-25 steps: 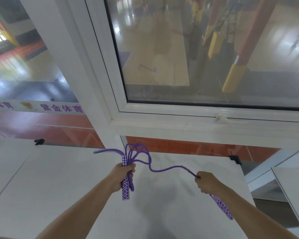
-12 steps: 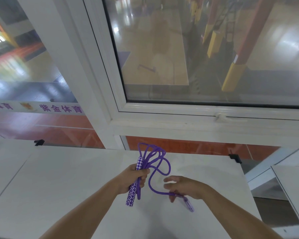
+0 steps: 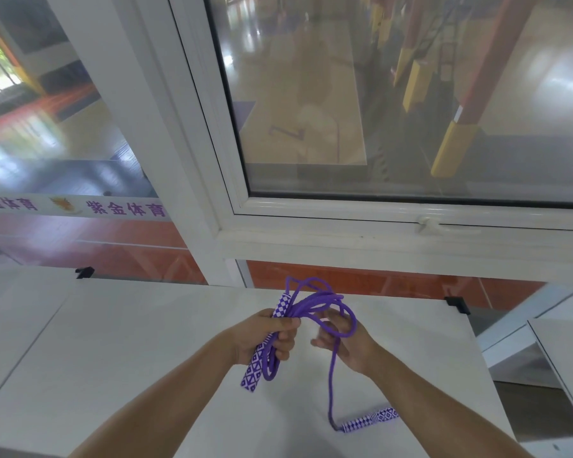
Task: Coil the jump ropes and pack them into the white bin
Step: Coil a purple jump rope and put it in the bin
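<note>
A purple jump rope (image 3: 318, 300) with purple-and-white patterned handles is over the white table (image 3: 113, 352). My left hand (image 3: 267, 338) grips one handle (image 3: 253, 366) upright, together with several coiled loops of the cord. Close to its right, my right hand (image 3: 346, 347) has a loop of the cord wrapped round its curled fingers. From that hand the cord runs down to the second handle (image 3: 371, 419), which lies on the table near the front. The white bin is not in view.
A white window frame (image 3: 344, 239) and glass rise right behind the table's far edge. Another white table (image 3: 563, 345) stands to the right across a gap. Black clips (image 3: 457, 304) sit at the table's back corners.
My right hand has come in to the left hand and laid another loop on the coil. It let the second handle slide away; that handle now lies on the table.
</note>
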A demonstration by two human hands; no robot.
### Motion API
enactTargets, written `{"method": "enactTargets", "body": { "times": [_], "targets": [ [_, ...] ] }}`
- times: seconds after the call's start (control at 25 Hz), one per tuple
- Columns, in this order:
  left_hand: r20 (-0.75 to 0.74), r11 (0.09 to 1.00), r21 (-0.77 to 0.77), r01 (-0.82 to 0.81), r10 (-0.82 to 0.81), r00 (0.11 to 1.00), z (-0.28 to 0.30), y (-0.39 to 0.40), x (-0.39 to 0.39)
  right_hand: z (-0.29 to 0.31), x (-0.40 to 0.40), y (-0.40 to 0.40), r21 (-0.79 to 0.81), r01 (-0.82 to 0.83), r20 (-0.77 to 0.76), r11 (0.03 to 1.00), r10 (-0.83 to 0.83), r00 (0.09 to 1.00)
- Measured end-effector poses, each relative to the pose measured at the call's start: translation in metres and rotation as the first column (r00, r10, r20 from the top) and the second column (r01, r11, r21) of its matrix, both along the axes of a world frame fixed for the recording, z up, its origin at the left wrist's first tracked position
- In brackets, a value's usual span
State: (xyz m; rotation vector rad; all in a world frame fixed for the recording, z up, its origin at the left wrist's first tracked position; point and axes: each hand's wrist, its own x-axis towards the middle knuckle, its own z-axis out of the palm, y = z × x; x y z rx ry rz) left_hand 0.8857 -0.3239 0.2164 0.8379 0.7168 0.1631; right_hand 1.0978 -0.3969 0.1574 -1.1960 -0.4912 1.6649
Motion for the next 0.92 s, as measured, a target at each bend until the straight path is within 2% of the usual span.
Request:
{"method": "enactTargets", "body": {
  "times": [0.04,0.08,0.16,0.2,0.24,0.32,0.4,0.48,0.56,0.6,0.64,0.72,0.76,0.8,0.92],
  "targets": [
    [0.029,0.998,-0.024,-0.056,0.057,0.998,-0.001,0.001,0.000,0.003,-0.001,0.001,-0.028,0.032,0.129,0.999,-0.028,0.991],
    [0.062,0.989,-0.066,-0.134,0.138,0.988,-0.002,0.002,0.000,0.007,-0.001,0.000,-0.052,0.000,0.333,0.999,0.018,0.943],
    [0.079,0.922,-0.187,-0.339,0.358,0.930,-0.005,0.005,0.005,0.008,-0.001,-0.006,-0.050,-0.145,0.691,0.988,0.140,0.709],
    [0.054,0.861,-0.246,-0.446,0.472,0.880,-0.008,0.008,0.008,0.007,-0.002,-0.011,-0.017,-0.220,0.787,0.975,0.149,0.599],
    [0.024,0.788,-0.300,-0.538,0.570,0.822,-0.012,0.010,0.010,0.008,-0.002,-0.017,0.011,-0.287,0.826,0.958,0.153,0.543],
    [-0.038,0.662,-0.364,-0.655,0.692,0.721,-0.018,0.015,0.012,0.007,-0.002,-0.024,-0.032,-0.437,0.891,0.899,0.224,0.395],
    [-0.094,0.621,-0.349,-0.702,0.722,0.685,-0.022,0.014,0.014,0.008,-0.006,-0.028,-0.139,-0.571,0.938,0.809,0.291,0.185],
    [-0.112,0.675,-0.352,-0.648,0.657,0.745,-0.022,0.009,0.017,0.009,-0.015,-0.023,-0.297,-0.574,0.939,0.763,0.342,-0.031],
    [-0.049,0.755,-0.466,-0.461,0.498,0.866,-0.018,0.000,0.020,0.011,-0.025,-0.015,-0.411,-0.458,0.911,0.789,0.372,-0.177],
    [0.012,0.782,-0.530,-0.328,0.394,0.919,-0.015,-0.004,0.020,0.009,-0.025,-0.010,-0.428,-0.400,0.904,0.810,0.386,-0.186],
    [0.076,0.807,-0.559,-0.192,0.281,0.957,-0.012,-0.008,0.020,0.008,-0.022,-0.009,-0.378,-0.336,0.925,0.863,0.367,-0.098],
    [0.141,0.879,-0.476,0.001,0.076,0.987,-0.006,-0.014,0.019,0.002,-0.007,-0.015,-0.217,-0.162,0.939,0.963,0.251,0.235],
    [0.136,0.913,-0.405,0.053,0.003,0.991,-0.003,-0.016,0.017,0.002,0.002,-0.019,-0.154,-0.108,0.923,0.982,0.182,0.340],
    [0.106,0.938,-0.337,0.077,-0.043,0.993,0.000,-0.015,0.016,0.000,0.013,-0.021,-0.126,-0.091,0.929,0.988,0.150,0.338],
    [-0.044,0.982,-0.182,0.050,-0.059,0.997,0.008,-0.006,0.008,-0.010,0.039,-0.013,-0.325,0.007,0.941,0.946,0.323,0.097]
  ]
}}
